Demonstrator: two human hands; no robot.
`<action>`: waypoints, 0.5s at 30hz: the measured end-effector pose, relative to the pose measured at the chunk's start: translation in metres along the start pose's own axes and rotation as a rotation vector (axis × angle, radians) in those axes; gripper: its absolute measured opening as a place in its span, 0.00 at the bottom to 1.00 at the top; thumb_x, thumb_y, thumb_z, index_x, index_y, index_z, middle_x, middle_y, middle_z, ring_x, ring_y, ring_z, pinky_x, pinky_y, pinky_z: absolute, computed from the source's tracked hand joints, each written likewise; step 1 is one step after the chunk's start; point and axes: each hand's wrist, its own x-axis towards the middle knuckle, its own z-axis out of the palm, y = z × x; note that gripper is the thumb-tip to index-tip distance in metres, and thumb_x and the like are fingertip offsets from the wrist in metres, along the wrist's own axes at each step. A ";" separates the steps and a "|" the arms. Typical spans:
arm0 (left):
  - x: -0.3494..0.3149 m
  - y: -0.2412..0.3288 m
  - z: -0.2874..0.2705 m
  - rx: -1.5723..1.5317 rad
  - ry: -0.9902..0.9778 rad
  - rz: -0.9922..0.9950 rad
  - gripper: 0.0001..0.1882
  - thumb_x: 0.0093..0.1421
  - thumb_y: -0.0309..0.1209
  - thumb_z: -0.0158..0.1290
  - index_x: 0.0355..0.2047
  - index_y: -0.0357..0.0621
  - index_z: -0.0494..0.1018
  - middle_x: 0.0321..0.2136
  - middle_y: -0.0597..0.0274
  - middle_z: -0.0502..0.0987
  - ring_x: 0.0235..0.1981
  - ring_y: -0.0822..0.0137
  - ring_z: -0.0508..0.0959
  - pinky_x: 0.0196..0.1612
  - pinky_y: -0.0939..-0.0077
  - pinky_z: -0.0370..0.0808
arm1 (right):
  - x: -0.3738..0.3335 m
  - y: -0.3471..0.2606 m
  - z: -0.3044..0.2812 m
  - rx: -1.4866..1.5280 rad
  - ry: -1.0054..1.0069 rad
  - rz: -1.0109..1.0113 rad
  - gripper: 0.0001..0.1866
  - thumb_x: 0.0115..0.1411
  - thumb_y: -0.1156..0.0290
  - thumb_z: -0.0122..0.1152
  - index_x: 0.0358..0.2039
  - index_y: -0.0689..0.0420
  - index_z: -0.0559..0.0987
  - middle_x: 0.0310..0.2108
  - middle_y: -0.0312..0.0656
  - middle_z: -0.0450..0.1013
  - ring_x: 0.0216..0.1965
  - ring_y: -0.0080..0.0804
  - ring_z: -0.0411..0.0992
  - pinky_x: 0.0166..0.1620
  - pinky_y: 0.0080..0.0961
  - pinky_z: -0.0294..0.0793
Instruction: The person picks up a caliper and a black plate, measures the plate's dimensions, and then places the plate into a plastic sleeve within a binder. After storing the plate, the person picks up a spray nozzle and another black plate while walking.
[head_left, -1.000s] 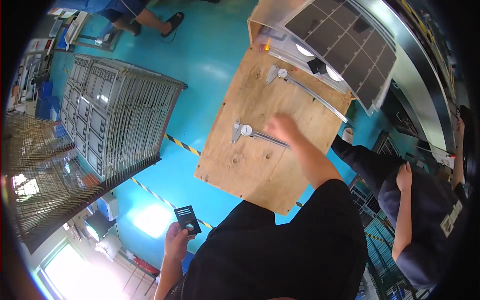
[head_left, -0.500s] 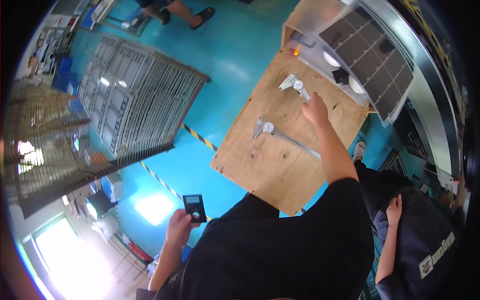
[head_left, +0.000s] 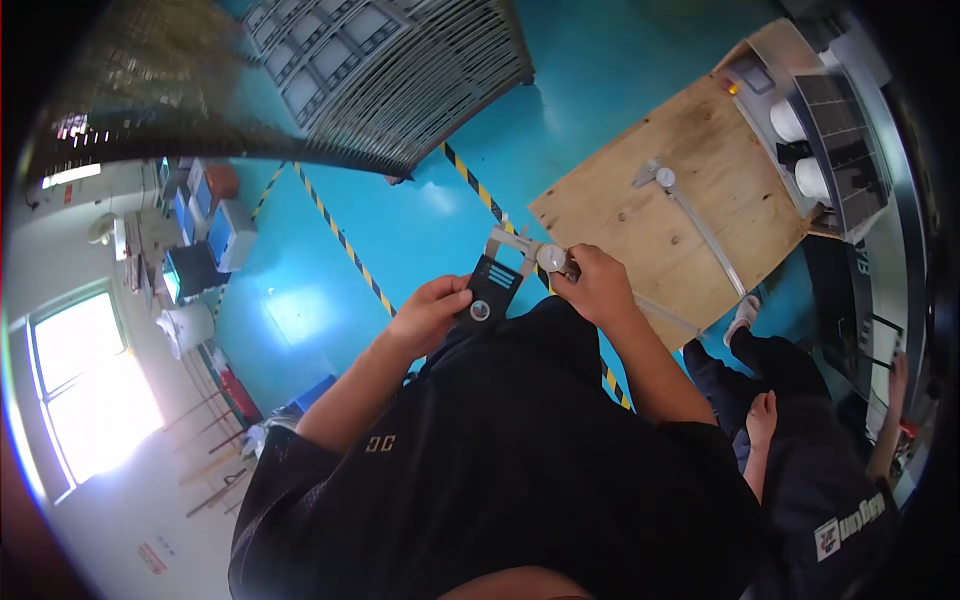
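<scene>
My left hand (head_left: 425,318) pinches a thin black rectangular plate (head_left: 496,284) by its lower left side. The plate has several slots toward its upper end and a round hole near its lower end. In my right hand (head_left: 600,288) is a dial caliper (head_left: 551,258), gripped just behind its round dial. Its jaws are at the plate's upper end, one on each side as far as I can see; whether they touch it I cannot tell. A second dial caliper (head_left: 706,226) lies on the wooden tabletop (head_left: 590,205), ahead and to the right.
White round items (head_left: 787,120) and a dark gridded panel (head_left: 848,140) stand at the table's far right. A person in dark clothes (head_left: 800,450) is close on my right. A large metal rack (head_left: 400,90) stands ahead left. Striped tape (head_left: 345,240) marks the blue floor.
My right hand has lifted one caliper off the table and brought it to the black plate. My left hand has raised the plate toward the middle. The view has turned left.
</scene>
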 end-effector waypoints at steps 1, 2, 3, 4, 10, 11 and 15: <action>-0.010 -0.005 -0.020 -0.013 -0.065 0.025 0.08 0.65 0.30 0.53 0.40 0.38 0.73 0.36 0.65 0.77 0.38 0.73 0.75 0.44 0.77 0.71 | -0.007 -0.023 0.014 -0.075 -0.037 -0.067 0.15 0.48 0.60 0.66 0.27 0.59 0.74 0.25 0.47 0.74 0.28 0.49 0.74 0.32 0.41 0.73; -0.020 -0.006 -0.040 -0.030 -0.075 0.043 0.08 0.65 0.30 0.53 0.40 0.38 0.73 0.36 0.65 0.77 0.38 0.73 0.75 0.44 0.77 0.71 | -0.013 -0.043 0.027 -0.155 -0.072 -0.136 0.15 0.48 0.61 0.66 0.27 0.58 0.74 0.24 0.46 0.73 0.27 0.48 0.74 0.31 0.40 0.73; -0.029 -0.009 -0.059 -0.049 -0.115 0.066 0.07 0.65 0.30 0.53 0.40 0.39 0.73 0.35 0.66 0.77 0.37 0.74 0.75 0.44 0.77 0.71 | -0.020 -0.059 0.039 -0.178 -0.074 -0.151 0.15 0.48 0.61 0.66 0.27 0.58 0.74 0.24 0.46 0.73 0.27 0.48 0.74 0.31 0.40 0.73; -0.040 -0.011 -0.076 -0.067 -0.155 0.090 0.07 0.64 0.29 0.54 0.39 0.40 0.73 0.34 0.66 0.77 0.37 0.75 0.75 0.43 0.78 0.71 | -0.029 -0.074 0.052 -0.207 -0.061 -0.169 0.15 0.47 0.62 0.66 0.27 0.59 0.74 0.24 0.46 0.74 0.27 0.47 0.74 0.31 0.39 0.73; -0.103 -0.032 -0.151 -0.175 -0.170 0.207 0.05 0.64 0.31 0.55 0.35 0.44 0.72 0.31 0.68 0.77 0.34 0.75 0.76 0.40 0.77 0.73 | -0.085 -0.137 0.122 -0.250 0.000 -0.174 0.15 0.47 0.62 0.67 0.32 0.58 0.78 0.25 0.44 0.76 0.27 0.43 0.76 0.30 0.35 0.75; -0.112 -0.034 -0.161 -0.187 -0.162 0.205 0.05 0.64 0.32 0.55 0.35 0.45 0.72 0.31 0.68 0.77 0.33 0.75 0.76 0.40 0.77 0.73 | -0.092 -0.146 0.132 -0.223 0.019 -0.151 0.15 0.48 0.62 0.68 0.32 0.58 0.77 0.25 0.44 0.76 0.27 0.42 0.76 0.30 0.35 0.75; -0.144 -0.038 -0.198 -0.139 -0.128 0.228 0.06 0.64 0.33 0.57 0.35 0.46 0.73 0.30 0.70 0.77 0.32 0.76 0.76 0.37 0.78 0.74 | -0.107 -0.183 0.162 -0.239 0.149 -0.092 0.15 0.49 0.63 0.69 0.30 0.59 0.77 0.24 0.45 0.76 0.26 0.42 0.76 0.30 0.36 0.74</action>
